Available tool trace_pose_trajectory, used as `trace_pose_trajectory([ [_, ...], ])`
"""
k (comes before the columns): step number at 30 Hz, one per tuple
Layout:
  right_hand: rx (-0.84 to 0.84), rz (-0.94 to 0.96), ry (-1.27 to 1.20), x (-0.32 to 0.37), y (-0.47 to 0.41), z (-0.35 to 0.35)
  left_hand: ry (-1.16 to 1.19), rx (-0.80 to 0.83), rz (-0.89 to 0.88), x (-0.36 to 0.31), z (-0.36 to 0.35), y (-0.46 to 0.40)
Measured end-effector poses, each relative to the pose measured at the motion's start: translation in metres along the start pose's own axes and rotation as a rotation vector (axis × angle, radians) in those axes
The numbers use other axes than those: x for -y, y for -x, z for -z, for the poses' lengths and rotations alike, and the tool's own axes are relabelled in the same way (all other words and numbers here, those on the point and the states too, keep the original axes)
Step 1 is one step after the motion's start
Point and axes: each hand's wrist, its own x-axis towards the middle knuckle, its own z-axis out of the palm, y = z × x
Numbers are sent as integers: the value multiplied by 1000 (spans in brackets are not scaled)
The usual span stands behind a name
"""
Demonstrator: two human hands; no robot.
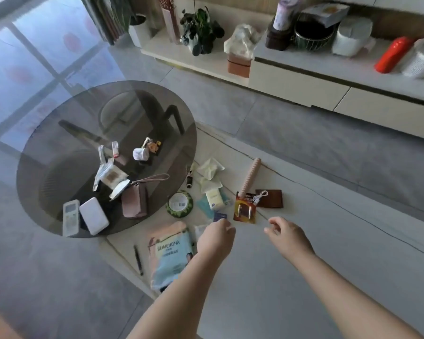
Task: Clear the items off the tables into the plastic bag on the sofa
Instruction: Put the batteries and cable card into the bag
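Note:
My left hand (216,237) hovers over the white marble table (304,241), fingers loosely bent down and holding nothing, just short of a small purple card (219,215). Beside it my right hand (287,234) hangs with relaxed fingers, empty, near a red battery pack (244,211). A brown wallet (272,200), a pink ribbed rod (250,176), a tissue pack (214,199), a green tin (180,204), a blue-pink packet (170,255) and a black pen (138,259) lie there too. The round glass table (59,133) bears a remote (71,217), a white power bank (93,215) and a pink pouch (135,201). Neither bag nor sofa shows.
A long white TV cabinet (304,77) runs along the back with a potted plant (201,30), a rice cooker (353,36) and a red bottle (393,55) on it. Grey tiled floor (304,133) lies between it and the tables.

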Motion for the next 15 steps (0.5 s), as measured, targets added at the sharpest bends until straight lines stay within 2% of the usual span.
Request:
trace_pose_trajectory([
  [4, 5, -8, 39, -12, -44, -27, 37, -4, 73, 19, -15, -54],
  [10, 49, 49, 237, -36, -113, -57, 173, -14, 202, 35, -47, -130],
  [15, 22, 73, 391, -53, -165, -74, 346, -153, 426, 43, -67, -192],
])
